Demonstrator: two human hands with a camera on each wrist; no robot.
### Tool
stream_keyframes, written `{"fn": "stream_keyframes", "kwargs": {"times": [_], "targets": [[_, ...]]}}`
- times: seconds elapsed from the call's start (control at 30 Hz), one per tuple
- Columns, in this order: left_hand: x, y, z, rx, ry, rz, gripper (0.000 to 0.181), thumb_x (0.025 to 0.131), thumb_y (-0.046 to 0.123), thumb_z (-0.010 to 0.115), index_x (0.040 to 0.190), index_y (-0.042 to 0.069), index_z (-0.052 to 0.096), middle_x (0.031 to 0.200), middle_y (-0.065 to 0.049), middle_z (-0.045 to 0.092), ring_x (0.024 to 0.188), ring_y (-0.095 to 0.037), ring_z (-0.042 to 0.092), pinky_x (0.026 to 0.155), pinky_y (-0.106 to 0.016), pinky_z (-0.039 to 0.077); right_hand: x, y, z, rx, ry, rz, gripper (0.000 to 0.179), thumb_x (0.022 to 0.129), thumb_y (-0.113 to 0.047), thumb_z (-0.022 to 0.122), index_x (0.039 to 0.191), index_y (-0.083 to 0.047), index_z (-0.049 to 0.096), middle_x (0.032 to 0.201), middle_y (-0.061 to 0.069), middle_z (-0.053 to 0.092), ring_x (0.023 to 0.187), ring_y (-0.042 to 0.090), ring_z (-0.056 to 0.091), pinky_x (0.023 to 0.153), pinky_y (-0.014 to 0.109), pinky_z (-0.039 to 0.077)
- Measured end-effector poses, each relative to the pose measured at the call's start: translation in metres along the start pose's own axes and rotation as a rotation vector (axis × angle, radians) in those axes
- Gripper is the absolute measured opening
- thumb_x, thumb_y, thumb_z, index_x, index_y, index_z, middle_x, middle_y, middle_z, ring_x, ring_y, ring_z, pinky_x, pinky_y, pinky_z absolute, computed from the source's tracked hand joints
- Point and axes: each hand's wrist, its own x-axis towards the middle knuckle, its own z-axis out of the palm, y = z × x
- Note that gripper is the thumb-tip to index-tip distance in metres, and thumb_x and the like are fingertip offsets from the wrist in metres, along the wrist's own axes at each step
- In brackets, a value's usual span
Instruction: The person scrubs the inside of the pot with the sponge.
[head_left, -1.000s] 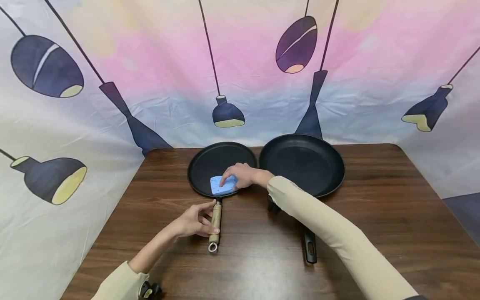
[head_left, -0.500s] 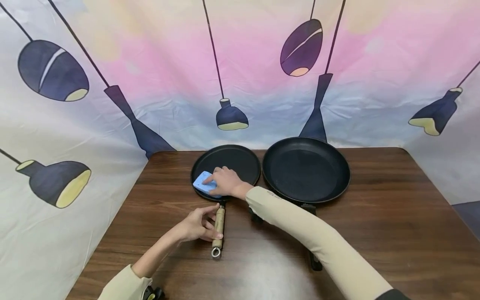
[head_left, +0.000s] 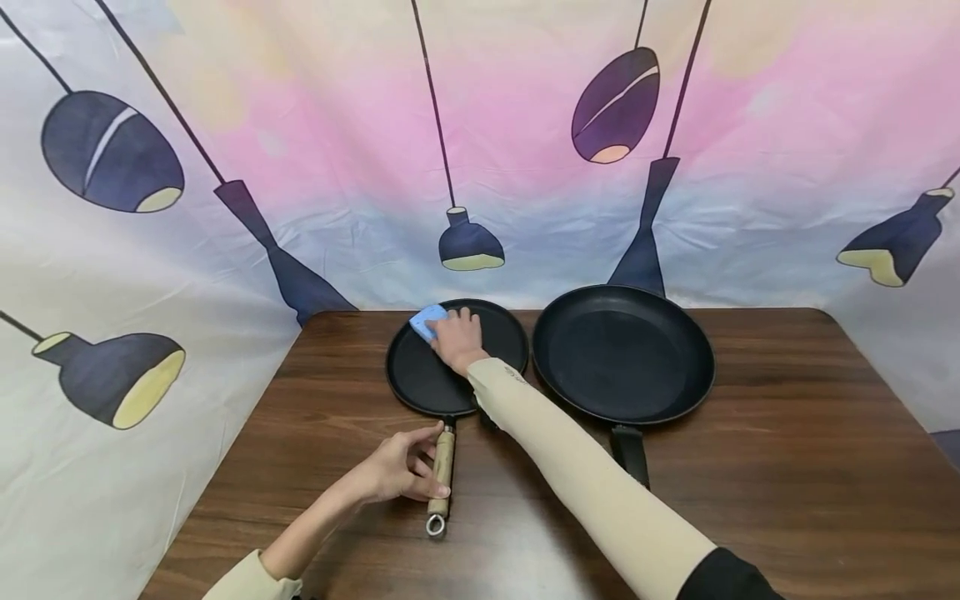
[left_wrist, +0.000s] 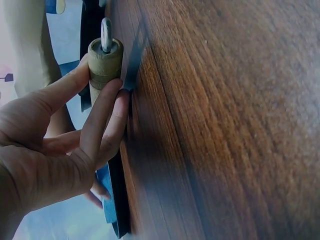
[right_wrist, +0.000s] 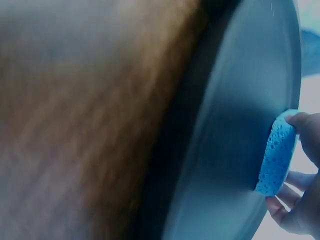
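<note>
- A blue sponge (head_left: 426,321) is lying against the black surface of the smaller pan (head_left: 420,379), over at its far left edge, by the rim.
- The right hand (head_left: 459,337) is grasping that sponge, thumb and fingers pinching it from opposite sides; from the right wrist I'm seeing its pitted face showing between them.
- The smaller pan is sitting flat on the counter (head_left: 772,433), its pale wooden-looking handle (head_left: 444,462) pointing back toward the person.
- The left hand (head_left: 401,468) is gripping this handle with thumb and fingertips, the palm staying clear of it.
- A metal ring (head_left: 436,525) is sticking out from the handle's near end.
- Just to the right, a larger black pan (head_left: 622,354) is resting on the brown wood-grained counter, its rim lying very close to the smaller one's.
- Its black handle (head_left: 630,454) is pointing toward the person too, the cream right sleeve (head_left: 577,467) covering its near end.
- Behind the counter, a pastel cloth (head_left: 540,167) is hanging, printed with dark lamps.
</note>
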Motion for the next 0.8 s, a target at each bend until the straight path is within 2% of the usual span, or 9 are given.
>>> {"fn": "stream_keyframes", "kwargs": {"times": [0.3, 0.43, 0.6, 0.8], "targets": [[-0.002, -0.002, 0.001, -0.012, 0.023, -0.011, 0.098, 0.078, 0.001, 0.087, 0.157, -0.008, 0.029, 0.118, -0.021, 0.057, 0.085, -0.014, 0.071, 0.071, -0.028, 0.063, 0.001, 0.032, -0.003, 0.017, 0.016, 0.052, 0.045, 0.106, -0.037, 0.056, 0.151, -0.038, 0.050, 0.148, 0.009, 0.053, 0.130, 0.033, 0.048, 0.108, 0.048, 0.042], [0.002, 0.000, 0.003, -0.006, 0.025, -0.017, 0.098, 0.079, 0.002, 0.087, 0.157, -0.006, 0.030, 0.120, -0.021, 0.057, 0.087, -0.015, 0.071, 0.073, -0.029, 0.063, -0.003, 0.050, -0.005, 0.011, 0.020, 0.088, 0.045, 0.107, -0.034, 0.055, 0.151, -0.038, 0.049, 0.147, 0.010, 0.053, 0.135, 0.035, 0.046, 0.112, 0.049, 0.042], [0.003, -0.001, 0.004, -0.030, 0.019, -0.022, 0.098, 0.078, 0.001, 0.087, 0.157, -0.005, 0.029, 0.120, -0.021, 0.055, 0.087, -0.015, 0.071, 0.075, -0.031, 0.064, -0.012, 0.055, -0.003, -0.039, -0.001, 0.022, 0.046, 0.109, -0.032, 0.050, 0.154, -0.036, 0.044, 0.147, 0.013, 0.053, 0.133, 0.036, 0.047, 0.112, 0.050, 0.041], [0.002, -0.003, 0.001, -0.029, 0.013, -0.032, 0.098, 0.079, 0.000, 0.087, 0.158, -0.005, 0.029, 0.121, -0.021, 0.054, 0.086, -0.015, 0.072, 0.076, -0.033, 0.064, -0.026, 0.039, -0.005, -0.153, -0.037, -0.115, 0.047, 0.110, -0.037, 0.044, 0.156, -0.041, 0.038, 0.147, 0.009, 0.055, 0.128, 0.030, 0.050, 0.106, 0.045, 0.046]]}}
